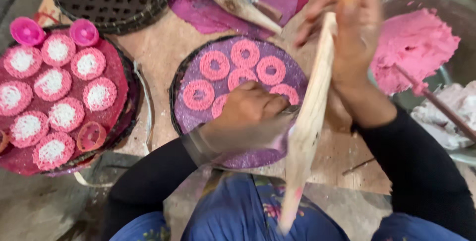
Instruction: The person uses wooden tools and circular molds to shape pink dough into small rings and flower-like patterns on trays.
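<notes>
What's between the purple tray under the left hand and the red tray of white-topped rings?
In the head view, only bare wooden board separates the purple tray from the red tray; the left hand rests on the purple one.

The wooden press (310,122) is a long pale plank standing steeply tilted, its top in the right hand (354,38) and its pink-stained lower end blurred near the bottom edge of the view, just off the right rim of the round woven tray (277,157). The tray lies on the wooden board, covered by a glittery purple sheet, with six pink noodle rings (214,65) flat on its far half, some touching. The left hand (248,109) rests curled over the tray's middle, covering part of the nearest rings.
</notes>
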